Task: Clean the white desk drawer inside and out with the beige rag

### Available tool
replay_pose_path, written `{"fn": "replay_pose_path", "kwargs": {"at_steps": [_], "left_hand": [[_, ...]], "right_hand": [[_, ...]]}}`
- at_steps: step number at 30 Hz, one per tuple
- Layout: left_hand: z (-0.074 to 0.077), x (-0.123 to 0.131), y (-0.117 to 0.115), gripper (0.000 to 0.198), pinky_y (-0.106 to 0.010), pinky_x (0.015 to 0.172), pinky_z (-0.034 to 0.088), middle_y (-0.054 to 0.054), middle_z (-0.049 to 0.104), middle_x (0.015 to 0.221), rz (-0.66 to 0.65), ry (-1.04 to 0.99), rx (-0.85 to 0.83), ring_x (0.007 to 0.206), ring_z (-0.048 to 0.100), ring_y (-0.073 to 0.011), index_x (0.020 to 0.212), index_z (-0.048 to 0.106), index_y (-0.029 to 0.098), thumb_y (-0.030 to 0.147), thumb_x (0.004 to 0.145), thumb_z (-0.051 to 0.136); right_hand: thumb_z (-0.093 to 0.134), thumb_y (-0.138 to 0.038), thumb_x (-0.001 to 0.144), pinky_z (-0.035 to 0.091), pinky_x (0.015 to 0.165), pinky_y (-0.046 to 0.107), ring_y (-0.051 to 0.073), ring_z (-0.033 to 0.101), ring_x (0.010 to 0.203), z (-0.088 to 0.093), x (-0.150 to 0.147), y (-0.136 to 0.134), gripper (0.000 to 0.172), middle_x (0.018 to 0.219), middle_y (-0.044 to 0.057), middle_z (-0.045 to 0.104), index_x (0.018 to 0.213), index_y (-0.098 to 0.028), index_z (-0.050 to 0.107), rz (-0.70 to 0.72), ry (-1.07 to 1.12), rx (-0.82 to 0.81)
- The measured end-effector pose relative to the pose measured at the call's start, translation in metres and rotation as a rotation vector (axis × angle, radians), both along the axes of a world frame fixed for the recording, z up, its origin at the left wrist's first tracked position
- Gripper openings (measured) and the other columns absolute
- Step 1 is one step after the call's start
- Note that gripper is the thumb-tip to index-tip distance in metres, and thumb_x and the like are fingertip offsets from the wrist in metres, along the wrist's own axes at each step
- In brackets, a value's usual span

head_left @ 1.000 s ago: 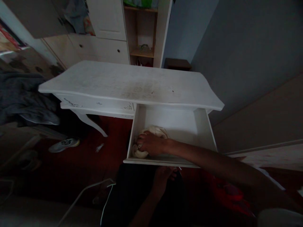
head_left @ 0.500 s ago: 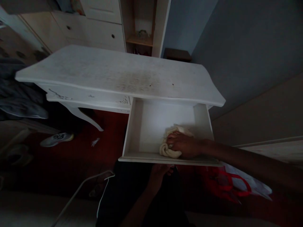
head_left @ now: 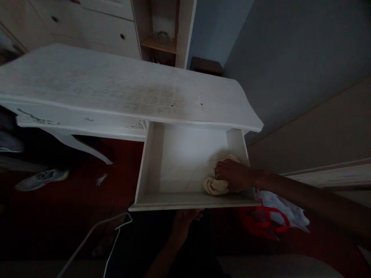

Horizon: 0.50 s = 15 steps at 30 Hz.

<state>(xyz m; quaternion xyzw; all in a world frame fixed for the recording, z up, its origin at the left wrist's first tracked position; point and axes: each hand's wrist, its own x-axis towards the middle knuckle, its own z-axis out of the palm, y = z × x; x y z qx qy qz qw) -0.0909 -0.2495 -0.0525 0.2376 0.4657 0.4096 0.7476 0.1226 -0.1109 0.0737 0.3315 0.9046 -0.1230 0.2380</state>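
We have cloth (head_left: 215, 186) at four o'clock in drawer (head_left: 185, 150), right hand (head_left: 234, 175) clamped on it; left hand (head_left: 185, 217) at six, closure we cannot tell. Cloth likely light, soft, hardly slippery; we favour bunched middle.

Dim light; grey wall (head_left: 304, 50), red floor (head_left: 123, 158), white cabinet (head_left: 92, 29)
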Motion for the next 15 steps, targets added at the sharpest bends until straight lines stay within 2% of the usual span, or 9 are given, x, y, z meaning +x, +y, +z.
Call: {"fn": "replay_pose_path", "kwargs": {"at_steps": [4, 7, 10, 12, 15], "left_hand": [[0.0, -0.003, -0.001, 0.047, -0.032, 0.064, 0.053, -0.011, 0.077, 0.079, -0.004, 0.033, 0.02, 0.066, 0.067, -0.0207, 0.078, 0.077, 0.015, 0.059, 0.062, 0.078], [-0.002, -0.004, 0.0, 0.047, -0.035, 0.065, 0.056, -0.011, 0.077, 0.079, 0.001, 0.099, 0.022, 0.066, 0.068, -0.023, 0.081, 0.078, 0.016, 0.06, 0.063, 0.077], [-0.004, -0.006, 0.001, 0.047, -0.038, 0.065, 0.057, -0.012, 0.076, 0.077, -0.018, 0.126, 0.02, 0.065, 0.069, -0.0252, 0.078, 0.078, 0.016, 0.06, 0.061, 0.079], [-0.004, -0.007, 0.002, 0.046, -0.039, 0.066, 0.058, -0.012, 0.076, 0.076, -0.024, 0.13, 0.022, 0.064, 0.069, -0.0259, 0.075, 0.079, 0.016, 0.06, 0.061, 0.079], [-0.003, -0.008, 0.003, 0.045, -0.04, 0.068, 0.058, -0.012, 0.076, 0.076, -0.033, 0.141, 0.022, 0.065, 0.069, -0.0266, 0.074, 0.079, 0.017, 0.06, 0.061, 0.079]], "right_hand": [[0.068, -0.017, 0.076, 0.037, 0.095, 0.046, 0.031, 0.052, 0.114, 0.002, 0.006, 0.015, 0.026, 0.113, 0.012, 0.066, 0.102, -0.021, 0.073, 0.028, -0.021, 0.168], [0.063, -0.012, 0.082, 0.031, 0.104, 0.053, 0.033, 0.045, 0.127, 0.0, 0.01, 0.028, 0.031, 0.128, 0.014, 0.06, 0.111, -0.022, 0.07, -0.04, -0.026, 0.357], [0.058, -0.011, 0.085, 0.027, 0.109, 0.057, 0.034, 0.038, 0.134, -0.005, 0.01, 0.047, 0.038, 0.137, 0.014, 0.054, 0.121, -0.022, 0.065, -0.131, -0.014, 0.479], [0.057, -0.012, 0.086, 0.03, 0.108, 0.057, 0.035, 0.039, 0.133, -0.007, 0.006, 0.061, 0.04, 0.138, 0.013, 0.054, 0.124, -0.022, 0.063, -0.174, -0.016, 0.511], [0.062, -0.015, 0.083, 0.044, 0.098, 0.051, 0.036, 0.046, 0.127, -0.006, -0.006, 0.082, 0.047, 0.139, 0.014, 0.052, 0.129, -0.021, 0.059, -0.288, -0.025, 0.531]]}}
